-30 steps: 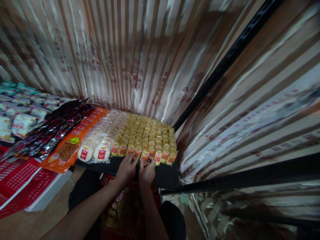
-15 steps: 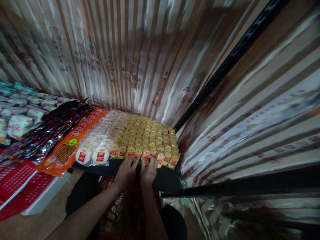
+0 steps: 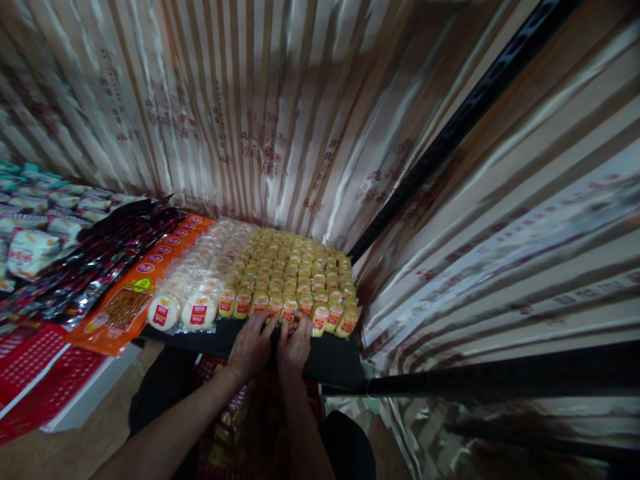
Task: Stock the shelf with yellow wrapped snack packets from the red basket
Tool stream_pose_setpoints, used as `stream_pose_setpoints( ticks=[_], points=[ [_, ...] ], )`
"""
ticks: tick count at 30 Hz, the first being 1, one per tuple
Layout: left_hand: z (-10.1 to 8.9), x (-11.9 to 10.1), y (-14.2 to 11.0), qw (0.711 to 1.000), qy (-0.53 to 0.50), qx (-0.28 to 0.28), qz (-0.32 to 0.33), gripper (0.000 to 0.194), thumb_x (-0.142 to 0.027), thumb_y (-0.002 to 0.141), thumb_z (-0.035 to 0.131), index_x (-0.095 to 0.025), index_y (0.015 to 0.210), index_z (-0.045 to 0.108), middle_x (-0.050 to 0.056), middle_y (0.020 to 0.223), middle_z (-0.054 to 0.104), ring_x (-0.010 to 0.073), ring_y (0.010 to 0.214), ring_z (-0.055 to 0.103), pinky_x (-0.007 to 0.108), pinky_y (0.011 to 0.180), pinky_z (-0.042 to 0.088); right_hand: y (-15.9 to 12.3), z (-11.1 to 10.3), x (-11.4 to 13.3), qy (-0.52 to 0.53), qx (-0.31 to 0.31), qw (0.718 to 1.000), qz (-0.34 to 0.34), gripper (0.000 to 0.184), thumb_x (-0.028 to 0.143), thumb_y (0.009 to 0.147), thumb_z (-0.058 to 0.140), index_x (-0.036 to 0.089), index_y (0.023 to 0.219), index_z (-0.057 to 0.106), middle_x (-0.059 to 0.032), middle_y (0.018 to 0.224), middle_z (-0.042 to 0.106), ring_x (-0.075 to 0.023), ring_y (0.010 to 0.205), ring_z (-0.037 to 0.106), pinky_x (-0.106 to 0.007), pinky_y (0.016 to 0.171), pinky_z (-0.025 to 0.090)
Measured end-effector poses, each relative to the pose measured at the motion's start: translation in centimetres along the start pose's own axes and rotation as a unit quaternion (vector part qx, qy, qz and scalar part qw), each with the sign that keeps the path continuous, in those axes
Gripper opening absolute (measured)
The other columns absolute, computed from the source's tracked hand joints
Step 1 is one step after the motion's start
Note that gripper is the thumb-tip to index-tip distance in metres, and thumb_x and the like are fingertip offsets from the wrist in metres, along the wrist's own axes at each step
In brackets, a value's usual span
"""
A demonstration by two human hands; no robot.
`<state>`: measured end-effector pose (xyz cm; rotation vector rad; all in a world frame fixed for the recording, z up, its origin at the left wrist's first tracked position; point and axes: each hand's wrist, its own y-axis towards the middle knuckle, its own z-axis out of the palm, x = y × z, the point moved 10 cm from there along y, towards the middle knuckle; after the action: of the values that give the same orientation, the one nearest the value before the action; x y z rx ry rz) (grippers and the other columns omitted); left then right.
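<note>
Rows of small yellow wrapped cakes [image 3: 295, 267] with red labels stand packed together on a black shelf [image 3: 330, 360]. My left hand [image 3: 250, 347] is at the front row, its fingertips and thumb closed on a wrapped cake. Right beside it, my right hand [image 3: 293, 345] has its fingers bent round the cakes of the same row, close to a labelled one [image 3: 289, 309]. The fingers partly hide the packs that they touch.
Left of the yellow cakes lie white round wrapped crackers [image 3: 199, 312], an orange snack bag [image 3: 123, 310], dark shiny packets [image 3: 100, 267] and white packets [image 3: 33, 253]. A black metal post [image 3: 425, 160] rises behind the right end. A red basket [image 3: 55, 380] stands lower left.
The view has shifted slightly. Both hands stay at the front row; my right hand's fingers look a little more drawn in.
</note>
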<state>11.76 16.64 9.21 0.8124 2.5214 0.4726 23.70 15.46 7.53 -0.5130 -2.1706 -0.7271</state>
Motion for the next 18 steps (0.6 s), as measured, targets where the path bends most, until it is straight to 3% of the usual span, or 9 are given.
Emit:
stream_pose_setpoints(
  ticks=[5, 11, 15, 18],
  points=[
    [0.4, 0.2, -0.1, 1.0, -0.005, 0.001, -0.002, 0.048, -0.003, 0.074, 0.044, -0.013, 0.121, 0.049, 0.014, 0.119, 0.052, 0.0235, 0.115, 0.045, 0.038, 0.096, 0.044, 0.0, 0.6, -0.1, 0.003, 0.017, 1.0, -0.003, 0.028, 0.039, 0.087, 0.039, 0.017, 0.099, 0.05, -0.0097, 0.097, 0.053, -0.0137, 0.065, 0.055, -0.029, 0.066, 0.047],
    [0.1, 0.2, -0.1, 1.0, -0.013, -0.004, -0.012, 0.048, -0.005, 0.074, 0.045, -0.014, 0.121, 0.05, 0.013, 0.12, 0.052, 0.0235, 0.114, 0.046, 0.039, 0.097, 0.043, -0.3, 0.3, 0.2, 0.009, -0.004, 0.999, -0.034, 0.029, 0.038, 0.088, 0.038, 0.017, 0.101, 0.053, -0.0131, 0.106, 0.051, -0.0182, 0.084, 0.056, -0.034, 0.078, 0.047],
    [-0.4, 0.3, 0.2, 0.999, -0.031, -0.02, -0.004, 0.049, -0.005, 0.072, 0.044, -0.012, 0.12, 0.051, 0.013, 0.12, 0.052, 0.0233, 0.114, 0.046, 0.038, 0.099, 0.04, -0.2, -0.7, 1.3, 0.037, -0.036, 0.996, -0.068, 0.029, 0.035, 0.089, 0.038, 0.015, 0.1, 0.057, -0.0153, 0.111, 0.047, -0.0195, 0.095, 0.055, -0.034, 0.079, 0.047],
    [-1.1, 0.8, -0.6, 0.995, -0.074, -0.044, -0.055, 0.048, -0.004, 0.071, 0.04, -0.012, 0.117, 0.053, 0.013, 0.113, 0.054, 0.0224, 0.109, 0.048, 0.037, 0.096, 0.043, -0.9, -2.1, 2.8, 0.06, -0.059, 0.99, -0.115, 0.027, 0.03, 0.089, 0.036, 0.015, 0.095, 0.058, -0.013, 0.102, 0.051, -0.0194, 0.099, 0.053, -0.034, 0.081, 0.046]
  ],
)
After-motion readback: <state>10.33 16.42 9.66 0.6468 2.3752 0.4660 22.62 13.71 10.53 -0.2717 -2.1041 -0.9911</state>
